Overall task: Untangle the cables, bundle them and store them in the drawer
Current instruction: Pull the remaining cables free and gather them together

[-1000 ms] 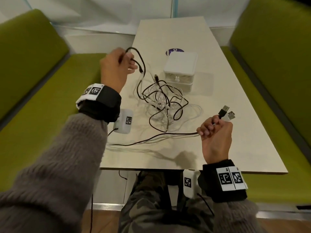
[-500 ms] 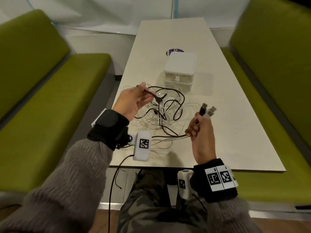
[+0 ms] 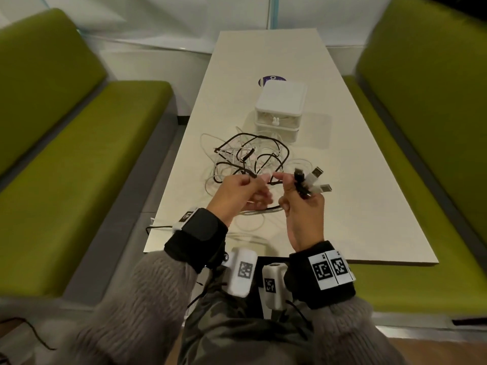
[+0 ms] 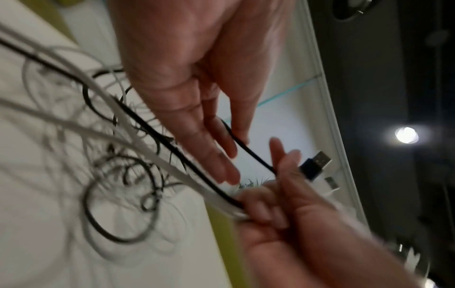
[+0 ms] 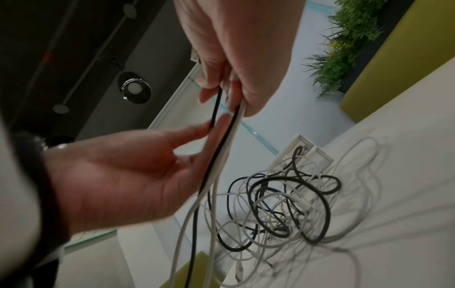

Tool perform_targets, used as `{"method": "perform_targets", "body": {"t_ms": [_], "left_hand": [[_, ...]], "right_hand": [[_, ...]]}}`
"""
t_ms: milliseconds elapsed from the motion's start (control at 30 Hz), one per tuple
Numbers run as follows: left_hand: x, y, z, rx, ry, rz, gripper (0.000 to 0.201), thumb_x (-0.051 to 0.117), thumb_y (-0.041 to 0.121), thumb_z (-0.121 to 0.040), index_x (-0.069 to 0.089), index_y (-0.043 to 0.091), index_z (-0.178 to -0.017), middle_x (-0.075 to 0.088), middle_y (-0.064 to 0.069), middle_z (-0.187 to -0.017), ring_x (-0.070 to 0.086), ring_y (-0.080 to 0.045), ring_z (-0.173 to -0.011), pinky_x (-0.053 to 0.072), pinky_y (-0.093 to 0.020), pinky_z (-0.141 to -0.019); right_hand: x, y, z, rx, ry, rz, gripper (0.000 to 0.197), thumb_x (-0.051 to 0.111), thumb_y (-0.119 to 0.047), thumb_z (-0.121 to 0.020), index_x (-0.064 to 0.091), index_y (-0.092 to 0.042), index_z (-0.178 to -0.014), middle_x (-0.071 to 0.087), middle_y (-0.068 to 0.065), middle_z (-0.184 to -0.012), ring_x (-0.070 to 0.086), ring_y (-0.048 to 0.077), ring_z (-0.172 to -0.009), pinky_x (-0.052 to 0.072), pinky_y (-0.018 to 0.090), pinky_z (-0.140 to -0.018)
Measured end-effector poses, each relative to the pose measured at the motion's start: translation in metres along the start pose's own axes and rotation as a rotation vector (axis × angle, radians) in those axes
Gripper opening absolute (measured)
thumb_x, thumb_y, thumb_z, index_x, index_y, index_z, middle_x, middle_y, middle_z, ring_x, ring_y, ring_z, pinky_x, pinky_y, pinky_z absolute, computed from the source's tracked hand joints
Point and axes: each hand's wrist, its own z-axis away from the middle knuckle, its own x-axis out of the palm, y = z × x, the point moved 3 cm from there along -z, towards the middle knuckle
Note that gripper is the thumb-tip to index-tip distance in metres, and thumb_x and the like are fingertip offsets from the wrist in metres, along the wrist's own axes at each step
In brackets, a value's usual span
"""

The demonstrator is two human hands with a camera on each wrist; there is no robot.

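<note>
A tangle of black and white cables (image 3: 253, 159) lies on the white table (image 3: 355, 206), just in front of a small white two-drawer box (image 3: 280, 109) whose drawers look closed. My right hand (image 3: 290, 185) is raised over the near part of the table and grips several cable ends, with a black and two white USB plugs (image 3: 313, 180) sticking out above the fist. My left hand (image 3: 259, 179) is right beside it and pinches the black cable (image 5: 214, 109) just below the right hand's fingers (image 5: 221, 81). The held strands (image 4: 172, 148) run down into the tangle.
Green upholstered benches (image 3: 79, 167) (image 3: 434, 127) flank the table on both sides. A round purple sticker (image 3: 271, 79) shows behind the drawer box. The table's near edge (image 3: 290, 259) is just beyond my wrists. A white wall closes the far end.
My left hand has come down from high on the left and moved right to meet the right hand, taking the black cable there. The right hand has drifted left and nearer with the plugs.
</note>
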Motion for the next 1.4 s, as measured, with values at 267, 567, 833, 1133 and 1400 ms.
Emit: {"method": "perform_targets", "body": {"t_ms": [267,567,833,1133,1400], "left_hand": [[-0.013,-0.007,-0.007,0.717,0.026,-1.091,0.042,0.044,0.048,-0.087,0.057,0.023,-0.117,0.050,0.001,-0.131,0.037,-0.020,-0.127,0.024,-0.036,-0.107],[-0.035,-0.014,-0.018,0.521,-0.216,-0.972,0.019,0.044,0.027,-0.098,0.054,0.012,-0.094,0.056,0.002,-0.088,0.046,-0.009,-0.078,0.033,-0.011,-0.070],[-0.079,-0.006,-0.052,0.449,0.000,-1.123,0.020,0.051,0.023,-0.095,0.057,0.007,-0.106,0.063,-0.010,-0.105,0.057,-0.026,-0.096,0.030,-0.022,-0.071],[-0.082,0.073,-0.064,0.628,0.338,-1.017,0.021,0.057,0.025,-0.091,0.063,0.006,-0.098,0.048,-0.011,-0.093,0.049,-0.025,-0.090,0.035,-0.028,-0.076],[-0.015,0.154,-0.040,0.725,0.074,-0.350,0.010,0.050,0.008,-0.092,0.049,0.016,-0.086,0.061,-0.008,-0.085,0.064,-0.016,-0.069,0.051,-0.026,-0.061]], "right_hand": [[-0.004,0.000,-0.004,0.040,-0.068,-0.032,0.029,0.070,-0.036,-0.071,0.072,-0.013,-0.089,0.071,-0.010,-0.080,0.037,0.003,-0.053,0.033,0.013,-0.050],[-0.018,-0.006,-0.008,-0.066,0.059,-0.060,0.020,0.071,-0.043,-0.068,0.077,-0.024,-0.074,0.064,-0.008,-0.075,0.037,0.003,-0.057,0.030,0.017,-0.053],[-0.022,-0.013,-0.006,-0.142,0.215,-0.136,0.023,0.064,-0.032,-0.077,0.064,-0.010,-0.087,0.073,-0.008,-0.085,0.035,0.003,-0.050,0.030,0.016,-0.049],[-0.034,-0.026,-0.010,-0.238,0.274,-0.080,0.019,0.053,-0.028,-0.094,0.066,-0.014,-0.093,0.069,0.000,-0.085,0.034,0.007,-0.050,0.033,0.020,-0.051],[-0.029,-0.026,-0.013,-0.171,0.275,-0.132,0.024,0.043,-0.022,-0.101,0.056,-0.015,-0.082,0.074,0.002,-0.102,0.038,0.006,-0.046,0.033,0.017,-0.049]]}}
